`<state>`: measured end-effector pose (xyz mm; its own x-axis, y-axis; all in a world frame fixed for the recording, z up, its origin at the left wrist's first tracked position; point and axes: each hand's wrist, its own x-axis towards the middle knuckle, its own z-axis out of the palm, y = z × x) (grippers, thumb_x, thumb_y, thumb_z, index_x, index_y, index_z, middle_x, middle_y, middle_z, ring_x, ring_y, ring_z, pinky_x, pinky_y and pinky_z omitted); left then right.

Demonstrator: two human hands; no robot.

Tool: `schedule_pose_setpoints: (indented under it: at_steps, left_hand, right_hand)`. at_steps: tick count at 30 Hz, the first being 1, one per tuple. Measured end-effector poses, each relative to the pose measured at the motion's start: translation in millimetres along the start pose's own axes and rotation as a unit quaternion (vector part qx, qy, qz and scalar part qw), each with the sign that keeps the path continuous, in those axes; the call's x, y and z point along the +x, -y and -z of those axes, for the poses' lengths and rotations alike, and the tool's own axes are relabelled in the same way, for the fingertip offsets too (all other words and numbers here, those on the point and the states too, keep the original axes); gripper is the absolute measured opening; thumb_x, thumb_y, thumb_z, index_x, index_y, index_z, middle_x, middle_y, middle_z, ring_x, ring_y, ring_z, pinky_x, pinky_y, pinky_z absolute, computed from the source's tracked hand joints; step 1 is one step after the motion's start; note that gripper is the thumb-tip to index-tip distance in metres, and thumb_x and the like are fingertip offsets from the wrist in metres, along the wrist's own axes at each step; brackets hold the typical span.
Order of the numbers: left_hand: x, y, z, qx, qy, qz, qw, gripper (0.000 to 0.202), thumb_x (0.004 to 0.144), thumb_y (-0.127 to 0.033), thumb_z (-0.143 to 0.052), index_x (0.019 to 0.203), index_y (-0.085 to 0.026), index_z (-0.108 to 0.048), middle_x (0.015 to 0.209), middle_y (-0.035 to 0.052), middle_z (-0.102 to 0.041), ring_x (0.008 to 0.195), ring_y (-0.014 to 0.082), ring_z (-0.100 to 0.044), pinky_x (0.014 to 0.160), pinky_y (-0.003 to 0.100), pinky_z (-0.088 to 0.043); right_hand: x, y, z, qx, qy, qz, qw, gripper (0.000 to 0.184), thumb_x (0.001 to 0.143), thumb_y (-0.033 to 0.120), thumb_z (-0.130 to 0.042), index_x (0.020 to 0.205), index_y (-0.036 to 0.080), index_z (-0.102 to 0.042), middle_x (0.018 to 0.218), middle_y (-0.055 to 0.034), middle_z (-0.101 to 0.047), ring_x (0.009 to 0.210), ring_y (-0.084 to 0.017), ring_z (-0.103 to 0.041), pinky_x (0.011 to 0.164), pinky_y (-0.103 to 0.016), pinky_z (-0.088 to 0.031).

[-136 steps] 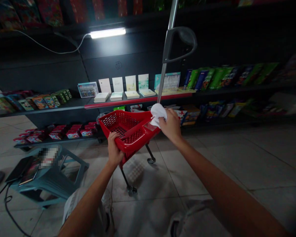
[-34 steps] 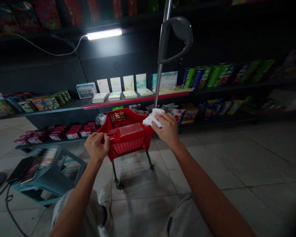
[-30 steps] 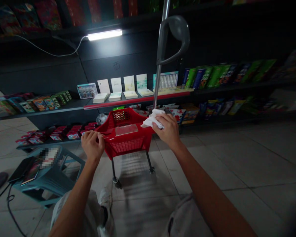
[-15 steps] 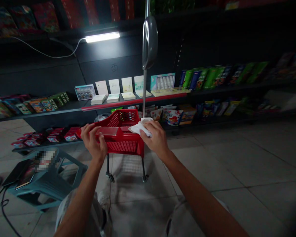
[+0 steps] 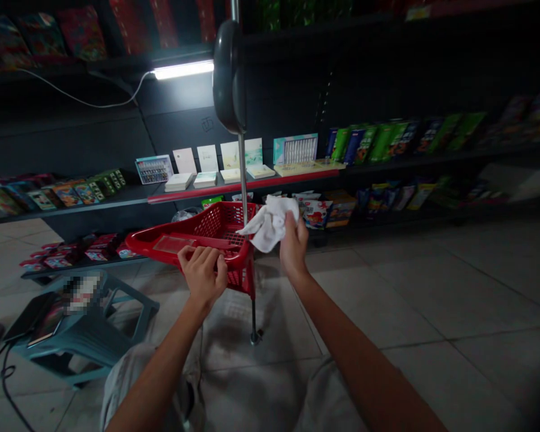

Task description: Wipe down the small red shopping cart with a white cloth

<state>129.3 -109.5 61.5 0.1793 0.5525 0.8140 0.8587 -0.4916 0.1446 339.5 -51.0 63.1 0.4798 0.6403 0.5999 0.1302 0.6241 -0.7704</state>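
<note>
A small red shopping cart [image 5: 198, 225] stands on the floor in front of me, turned at an angle, with a metal pole [image 5: 243, 174] rising at its right side and a dark rounded piece [image 5: 228, 78] on the pole. My left hand [image 5: 204, 273] grips the near rim of the cart, fingers curled over the edge. To the right of the cart, my right hand [image 5: 293, 243] pinches a crumpled white cloth [image 5: 272, 223], held up off the rim. The cloth's left tip hangs close to the pole; whether they touch I cannot tell.
Behind the cart runs a dark shelf with a red edge strip [image 5: 247, 185], holding booklets and green and blue packs [image 5: 378, 144]. Snack bags [image 5: 317, 211] fill the lower shelf. At left stands a blue-green stool [image 5: 94, 324] bearing a dark device with cables. A tube light [image 5: 184, 69] glows above.
The cart has swivelled, its near rim swinging left and its pole shifting left. My left hand has moved right along the rim. My right hand has lifted the cloth away from the cart.
</note>
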Motion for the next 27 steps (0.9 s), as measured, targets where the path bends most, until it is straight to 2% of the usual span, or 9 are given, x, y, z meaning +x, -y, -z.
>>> schedule_pose_setpoints:
  at_steps: [2, 4, 7, 10, 14, 19, 24, 27]
  left_hand:
    - [-1.1, 4.9, 0.4, -0.007, -0.017, 0.000, 1.000, 0.028, 0.096, -0.027, -0.043, 0.076, -0.024, -0.062, 0.076, 0.0023, -0.072, 0.079, 0.0215, -0.064, 0.101, 0.049, -0.032]
    - [-1.9, 8.8, 1.3, -0.014, -0.029, -0.003, 0.999, 0.030, 0.096, -0.027, -0.041, 0.074, -0.024, -0.062, 0.074, 0.0019, -0.071, 0.078, 0.0210, -0.064, 0.100, 0.049, -0.032]
    - [-3.5, 15.1, 3.7, -0.023, -0.033, -0.002, 0.999, 0.033, 0.096, -0.028, -0.038, 0.072, -0.024, -0.060, 0.071, 0.0020, -0.070, 0.076, 0.0208, -0.064, 0.098, 0.049, -0.033]
    - [-6.7, 22.9, 6.1, -0.025, -0.031, 0.006, 0.999, 0.035, 0.095, -0.030, -0.035, 0.070, -0.024, -0.059, 0.069, 0.0028, -0.068, 0.074, 0.0211, -0.063, 0.098, 0.050, -0.033]
    - [-13.0, 34.2, 7.6, -0.031, -0.052, 0.008, 0.998, 0.038, 0.095, -0.030, -0.032, 0.067, -0.025, -0.056, 0.065, 0.0023, -0.064, 0.074, 0.0217, -0.063, 0.105, 0.053, -0.033]
    - [-18.9, 53.9, 8.7, -0.042, -0.076, 0.018, 0.996, 0.045, 0.098, -0.033, -0.027, 0.068, -0.026, -0.059, 0.072, 0.0038, -0.067, 0.088, 0.0241, -0.066, 0.118, 0.056, -0.028]
    - [-16.9, 82.5, 11.2, -0.071, -0.079, 0.010, 0.994, 0.050, 0.099, -0.038, -0.025, 0.067, -0.027, -0.061, 0.072, 0.0049, -0.066, 0.091, 0.0245, -0.068, 0.121, 0.057, -0.028]
    - [-14.2, 97.9, 12.4, -0.080, -0.092, 0.014, 0.992, 0.050, 0.097, -0.040, -0.023, 0.068, -0.026, -0.060, 0.074, 0.0065, -0.067, 0.095, 0.0258, -0.069, 0.122, 0.058, -0.029]
  right_hand:
    - [6.6, 7.4, -8.4, 0.009, 0.006, 0.017, 1.000, 0.038, 0.102, 0.052, -0.044, 0.116, 0.020, -0.059, 0.104, -0.0095, -0.069, 0.093, -0.023, -0.067, 0.081, -0.034, -0.056]
    - [8.6, 22.9, -19.8, 0.002, 0.033, 0.063, 0.997, 0.037, 0.101, 0.049, -0.047, 0.123, 0.022, -0.058, 0.116, -0.0117, -0.068, 0.104, -0.024, -0.067, 0.090, -0.037, -0.056]
    - [4.3, 47.0, -37.8, -0.025, 0.069, 0.130, 0.989, 0.043, 0.102, 0.044, -0.047, 0.140, 0.024, -0.050, 0.135, -0.0141, -0.062, 0.125, -0.027, -0.061, 0.104, -0.043, -0.052]
    - [-2.9, 56.1, -50.5, -0.049, 0.088, 0.154, 0.983, 0.050, 0.101, 0.040, -0.049, 0.149, 0.026, -0.043, 0.142, -0.0148, -0.057, 0.134, -0.029, -0.055, 0.109, -0.048, -0.048]
    - [-9.6, 47.2, -56.6, -0.050, 0.126, 0.148, 0.980, 0.049, 0.096, 0.039, -0.055, 0.142, 0.024, -0.048, 0.134, -0.0136, -0.063, 0.121, -0.028, -0.062, 0.102, -0.044, -0.052]
    - [-13.9, 37.7, -57.5, -0.029, 0.215, 0.114, 0.970, 0.041, 0.085, 0.036, -0.061, 0.124, 0.022, -0.056, 0.114, -0.0080, -0.071, 0.094, -0.023, -0.068, 0.084, -0.035, -0.057]
    - [-21.5, 32.2, -60.7, -0.022, 0.279, 0.091, 0.956, 0.037, 0.080, 0.031, -0.063, 0.115, 0.022, -0.059, 0.103, -0.0030, -0.072, 0.085, -0.020, -0.068, 0.078, -0.030, -0.055]
    - [-31.7, 24.0, -62.9, -0.024, 0.325, 0.076, 0.942, 0.038, 0.080, 0.032, -0.066, 0.117, 0.023, -0.059, 0.104, -0.0028, -0.072, 0.087, -0.020, -0.068, 0.081, -0.031, -0.054]
